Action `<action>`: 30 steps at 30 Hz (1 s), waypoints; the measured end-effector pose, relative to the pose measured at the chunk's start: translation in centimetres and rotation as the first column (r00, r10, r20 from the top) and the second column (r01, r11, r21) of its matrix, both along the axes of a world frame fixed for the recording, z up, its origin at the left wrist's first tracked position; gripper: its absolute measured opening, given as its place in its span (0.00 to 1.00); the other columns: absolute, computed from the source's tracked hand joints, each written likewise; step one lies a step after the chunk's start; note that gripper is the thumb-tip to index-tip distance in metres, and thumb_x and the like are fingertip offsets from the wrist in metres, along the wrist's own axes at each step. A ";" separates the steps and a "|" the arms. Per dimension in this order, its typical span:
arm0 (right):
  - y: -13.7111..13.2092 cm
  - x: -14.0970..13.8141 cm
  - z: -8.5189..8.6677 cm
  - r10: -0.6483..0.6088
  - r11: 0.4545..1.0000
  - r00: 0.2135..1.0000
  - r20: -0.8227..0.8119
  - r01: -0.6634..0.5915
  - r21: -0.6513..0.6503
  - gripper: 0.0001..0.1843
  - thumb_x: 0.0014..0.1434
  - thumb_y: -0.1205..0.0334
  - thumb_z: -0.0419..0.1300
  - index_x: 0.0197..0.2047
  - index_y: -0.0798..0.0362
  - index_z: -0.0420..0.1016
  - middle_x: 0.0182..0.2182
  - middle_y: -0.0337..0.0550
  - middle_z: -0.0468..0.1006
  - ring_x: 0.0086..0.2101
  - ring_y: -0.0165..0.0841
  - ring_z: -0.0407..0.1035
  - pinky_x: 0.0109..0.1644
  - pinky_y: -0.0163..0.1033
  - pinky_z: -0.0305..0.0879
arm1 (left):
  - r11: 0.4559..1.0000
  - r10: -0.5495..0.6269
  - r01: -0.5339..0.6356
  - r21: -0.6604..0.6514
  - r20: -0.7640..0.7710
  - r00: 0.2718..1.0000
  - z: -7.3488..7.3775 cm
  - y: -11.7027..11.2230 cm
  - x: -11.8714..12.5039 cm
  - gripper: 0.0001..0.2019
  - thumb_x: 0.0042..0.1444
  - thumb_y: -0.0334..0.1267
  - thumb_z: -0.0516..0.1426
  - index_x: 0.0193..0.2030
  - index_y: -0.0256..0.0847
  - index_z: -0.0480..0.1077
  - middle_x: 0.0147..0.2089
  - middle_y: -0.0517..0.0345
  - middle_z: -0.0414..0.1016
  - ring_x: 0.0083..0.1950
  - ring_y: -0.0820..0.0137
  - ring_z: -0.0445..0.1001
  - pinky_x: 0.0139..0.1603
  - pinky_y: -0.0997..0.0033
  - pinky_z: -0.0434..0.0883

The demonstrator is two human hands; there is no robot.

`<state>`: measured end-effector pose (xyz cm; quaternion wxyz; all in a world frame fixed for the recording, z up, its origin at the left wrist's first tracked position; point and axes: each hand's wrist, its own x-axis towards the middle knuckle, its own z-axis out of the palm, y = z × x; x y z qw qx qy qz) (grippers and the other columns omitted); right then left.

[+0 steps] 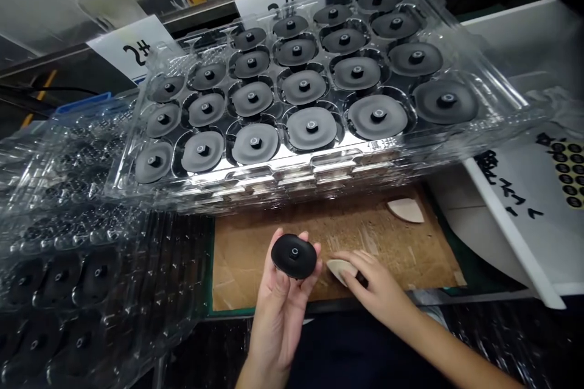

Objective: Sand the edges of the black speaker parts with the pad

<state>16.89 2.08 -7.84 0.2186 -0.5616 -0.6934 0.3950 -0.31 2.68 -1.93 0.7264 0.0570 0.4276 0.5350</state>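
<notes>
My left hand [278, 304] holds up a black round rubber disc [294, 255] with a small metal hub in its middle, fingers curled behind it. My right hand [369, 282] rests on the brown cardboard mat [410, 243], fingers pinched on a small beige curved piece [340, 268] beside the disc. Behind the mat lies a clear plastic tray [319, 161] filled with several grey discs [311, 127], each in its own round pocket. A second beige piece [406, 209] lies on the mat under the tray's front edge.
Stacked clear trays with dark discs [68, 279] fill the left side. A white bin [524, 243] with black writing and a sheet of round black stickers [568, 173] stands at the right. White labels marked "2#" [134, 48] stand behind the tray.
</notes>
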 end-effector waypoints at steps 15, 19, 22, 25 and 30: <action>0.6 -0.1 5.1 -0.191 0.977 0.977 -0.096 0.199 0.081 0.14 0.64 0.61 0.50 0.48 0.51 0.74 0.40 0.46 0.79 0.40 0.38 0.72 0.44 0.45 0.67 | 0.996 -0.080 0.079 -0.048 -0.037 0.996 0.2 -0.7 1.1 0.24 0.51 0.42 0.63 0.56 0.46 0.68 0.56 0.49 0.74 0.56 0.58 0.72 0.56 0.60 0.69; 2.3 -1.6 9.6 -0.010 0.958 0.962 -0.272 0.087 0.273 0.14 0.64 0.66 0.49 0.47 0.55 0.72 0.39 0.46 0.79 0.38 0.35 0.70 0.45 0.43 0.63 | 0.980 -0.188 0.183 -0.072 -0.066 0.980 0.7 -1.3 1.5 0.22 0.46 0.38 0.66 0.51 0.42 0.72 0.49 0.50 0.77 0.54 0.59 0.73 0.54 0.64 0.70; 2.7 -1.6 11.3 0.238 0.965 0.914 -0.327 -0.184 0.190 0.11 0.62 0.70 0.51 0.43 0.55 0.72 0.38 0.41 0.79 0.37 0.31 0.70 0.42 0.38 0.62 | 0.974 -0.199 0.188 -0.127 -0.081 0.977 1.1 -1.7 1.1 0.22 0.46 0.38 0.66 0.51 0.46 0.72 0.53 0.52 0.76 0.54 0.60 0.72 0.52 0.66 0.71; 2.7 -1.4 11.6 0.272 0.957 0.928 -0.254 -0.234 0.173 0.11 0.63 0.71 0.50 0.42 0.55 0.73 0.38 0.40 0.80 0.37 0.31 0.70 0.42 0.38 0.59 | 0.974 -0.178 0.160 -0.160 -0.102 0.979 1.5 -1.8 1.0 0.23 0.44 0.40 0.67 0.50 0.46 0.73 0.53 0.53 0.76 0.52 0.61 0.74 0.51 0.67 0.72; 1.3 -1.7 11.5 0.151 0.917 0.958 -0.243 -0.044 0.396 0.14 0.63 0.70 0.46 0.45 0.61 0.72 0.36 0.48 0.78 0.34 0.34 0.68 0.40 0.41 0.57 | 0.977 -0.190 0.178 -0.114 -0.105 0.976 2.5 -1.1 1.6 0.23 0.42 0.37 0.68 0.47 0.45 0.74 0.48 0.53 0.79 0.48 0.62 0.76 0.53 0.65 0.72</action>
